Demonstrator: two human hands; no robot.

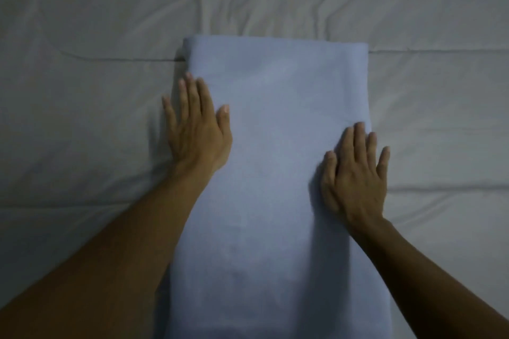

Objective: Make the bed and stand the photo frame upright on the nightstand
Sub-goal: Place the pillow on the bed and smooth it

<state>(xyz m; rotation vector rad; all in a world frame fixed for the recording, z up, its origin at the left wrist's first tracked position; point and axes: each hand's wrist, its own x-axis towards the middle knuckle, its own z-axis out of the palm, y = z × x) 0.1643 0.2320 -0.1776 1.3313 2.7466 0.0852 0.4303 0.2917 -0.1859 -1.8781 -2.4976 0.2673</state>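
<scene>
A soft blue blanket [275,151] lies folded into a long, thick shape in the middle of the bed [82,36]. The bed fills the whole picture, and its top is white. The far end of the blanket is a round, smooth fold. The near end goes off the bottom of the picture. The left hand [197,129] lies flat on the left edge of the blanket, palm down. Its fingers are straight and a little apart, and it grips nothing. Its little finger sits off the edge, by the side of the blanket. The right hand [355,173] lies flat on the right edge, a bit nearer than the left hand. It is also palm down with straight fingers and holds nothing. Its little finger pokes out past the edge, over the white bed. Both bare arms reach in from the bottom corners, the left arm [110,256] and the right arm [429,281]. The white top of the bed has many wrinkles past the far end of the blanket. Thin stitched lines run across it on both sides. The light is dim.
</scene>
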